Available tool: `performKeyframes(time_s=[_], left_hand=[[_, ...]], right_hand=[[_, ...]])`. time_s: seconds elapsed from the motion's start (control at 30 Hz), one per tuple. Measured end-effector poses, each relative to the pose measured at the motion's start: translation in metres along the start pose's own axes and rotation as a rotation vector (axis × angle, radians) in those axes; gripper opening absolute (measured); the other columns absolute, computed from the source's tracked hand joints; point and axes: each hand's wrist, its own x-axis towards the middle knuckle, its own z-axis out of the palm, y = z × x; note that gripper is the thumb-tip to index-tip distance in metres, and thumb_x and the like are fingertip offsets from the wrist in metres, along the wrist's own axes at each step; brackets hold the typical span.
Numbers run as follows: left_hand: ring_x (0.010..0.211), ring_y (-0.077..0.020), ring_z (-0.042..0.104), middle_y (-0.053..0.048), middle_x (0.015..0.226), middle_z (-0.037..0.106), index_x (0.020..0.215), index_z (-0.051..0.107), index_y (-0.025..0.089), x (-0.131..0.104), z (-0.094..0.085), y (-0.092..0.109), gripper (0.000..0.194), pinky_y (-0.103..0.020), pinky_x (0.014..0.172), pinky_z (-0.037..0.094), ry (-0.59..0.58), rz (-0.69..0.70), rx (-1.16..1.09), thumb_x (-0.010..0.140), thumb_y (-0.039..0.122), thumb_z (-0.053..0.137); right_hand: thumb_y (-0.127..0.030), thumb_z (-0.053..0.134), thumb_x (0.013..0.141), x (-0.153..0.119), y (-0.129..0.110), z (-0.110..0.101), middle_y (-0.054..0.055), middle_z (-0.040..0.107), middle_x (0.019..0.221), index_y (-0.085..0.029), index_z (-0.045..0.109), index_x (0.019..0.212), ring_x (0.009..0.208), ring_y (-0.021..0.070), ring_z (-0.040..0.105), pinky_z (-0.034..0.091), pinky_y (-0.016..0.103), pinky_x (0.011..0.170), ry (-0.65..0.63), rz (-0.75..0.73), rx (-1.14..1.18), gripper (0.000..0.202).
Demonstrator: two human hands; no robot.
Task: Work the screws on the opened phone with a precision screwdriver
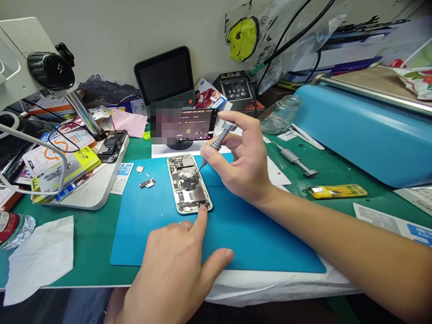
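An opened phone [192, 186] with its inner parts exposed lies on the blue mat [135, 243]. The index fingertip of my left hand [178, 261] rests on the phone's lower right corner; the thumb is spread and the palm holds nothing. My right hand [241, 164] grips a grey screwdriver [221, 136] between thumb and fingers, its tip at the phone's upper right edge. Left of the phone lie a small dark part [147, 183] and a small metal part [140, 169], with tiny screws nearby.
Behind the mat a lit phone [199, 125] leans on a stand. A second screwdriver [295, 159], a yellow cutter [337, 191] and a blue machine [357, 130] are at right. At left are a white microscope base [97, 198], boxes, a jar [15, 229] and a tissue [42, 256].
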Motion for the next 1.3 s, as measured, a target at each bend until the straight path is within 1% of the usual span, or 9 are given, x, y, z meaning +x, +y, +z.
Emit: performKeyframes(time_s=[0.13,0.3,0.5,0.67,0.9,1.0,1.1,1.17,1.3], left_hand=[[0.101,-0.0313,0.077,-0.007,0.115,0.079,0.160,0.046,0.025,0.000,0.002,-0.002,0.063,-0.039,0.078,0.056,0.014,0.014,-0.019,0.105,0.054,0.058],[0.096,-0.0309,0.078,-0.006,0.110,0.080,0.159,0.048,0.026,0.001,0.003,-0.003,0.061,-0.038,0.075,0.056,0.020,0.014,-0.027,0.105,0.054,0.058],[0.095,-0.0313,0.078,-0.005,0.107,0.080,0.160,0.046,0.026,0.001,0.002,-0.005,0.062,-0.039,0.074,0.056,0.016,0.024,-0.037,0.105,0.053,0.058],[0.093,-0.0312,0.078,-0.005,0.103,0.080,0.160,0.046,0.026,0.002,0.003,-0.005,0.064,-0.039,0.073,0.056,0.019,0.016,-0.022,0.104,0.054,0.058],[0.092,-0.0312,0.078,-0.005,0.106,0.080,0.160,0.046,0.026,0.003,0.003,-0.003,0.064,-0.040,0.072,0.057,0.029,0.021,0.005,0.104,0.055,0.058],[0.095,-0.0316,0.078,-0.006,0.110,0.080,0.159,0.047,0.025,0.002,0.004,-0.003,0.062,-0.041,0.073,0.057,0.028,0.014,0.005,0.105,0.054,0.057],[0.099,-0.0319,0.077,-0.006,0.115,0.080,0.160,0.047,0.026,0.003,0.004,-0.003,0.062,-0.041,0.075,0.057,0.024,0.012,-0.002,0.105,0.054,0.056],[0.101,-0.0320,0.077,-0.007,0.116,0.080,0.160,0.046,0.027,0.003,0.004,-0.003,0.062,-0.040,0.075,0.057,0.022,0.014,-0.009,0.106,0.054,0.056],[0.099,-0.0316,0.077,-0.006,0.114,0.080,0.159,0.047,0.027,0.002,0.003,-0.004,0.059,-0.039,0.073,0.056,0.028,0.019,-0.023,0.107,0.053,0.053]], right_hand=[[-0.029,0.066,0.095,0.000,0.000,-0.001,0.006,0.060,0.136,-0.035,0.045,0.141,0.088,0.0213,0.071,0.068,0.043,0.074,-0.011,-0.001,-0.023,0.051],[-0.029,0.066,0.096,-0.001,0.000,0.000,0.006,0.059,0.138,-0.035,0.045,0.141,0.088,0.0207,0.072,0.068,0.042,0.073,-0.016,-0.009,-0.038,0.050],[-0.029,0.067,0.096,-0.003,-0.005,0.000,0.003,0.067,0.112,-0.034,0.045,0.140,0.083,0.0213,0.072,0.066,0.042,0.076,-0.040,-0.011,-0.015,0.050],[-0.032,0.065,0.097,-0.005,-0.008,0.000,0.002,0.070,0.107,-0.035,0.043,0.140,0.086,0.0229,0.074,0.065,0.047,0.086,-0.078,-0.027,-0.050,0.049],[-0.029,0.065,0.096,0.000,-0.006,-0.004,0.003,0.070,0.116,-0.035,0.045,0.142,0.083,0.0216,0.071,0.062,0.041,0.078,-0.048,-0.036,-0.101,0.051],[-0.034,0.064,0.096,0.007,-0.003,-0.010,0.004,0.070,0.116,-0.031,0.053,0.134,0.081,0.0211,0.070,0.060,0.039,0.072,-0.030,-0.059,-0.186,0.039],[-0.034,0.061,0.098,0.015,0.000,-0.015,0.003,0.070,0.097,-0.028,0.063,0.116,0.073,0.0204,0.068,0.060,0.039,0.071,-0.049,-0.072,-0.258,0.019],[-0.031,0.059,0.100,0.019,0.002,-0.016,0.003,0.069,0.091,-0.028,0.062,0.111,0.074,0.0213,0.069,0.061,0.040,0.073,-0.066,-0.045,-0.239,0.012],[-0.031,0.060,0.101,0.021,0.007,-0.014,0.005,0.069,0.102,-0.028,0.053,0.111,0.087,0.0234,0.076,0.060,0.037,0.071,-0.063,0.026,-0.106,0.013]])
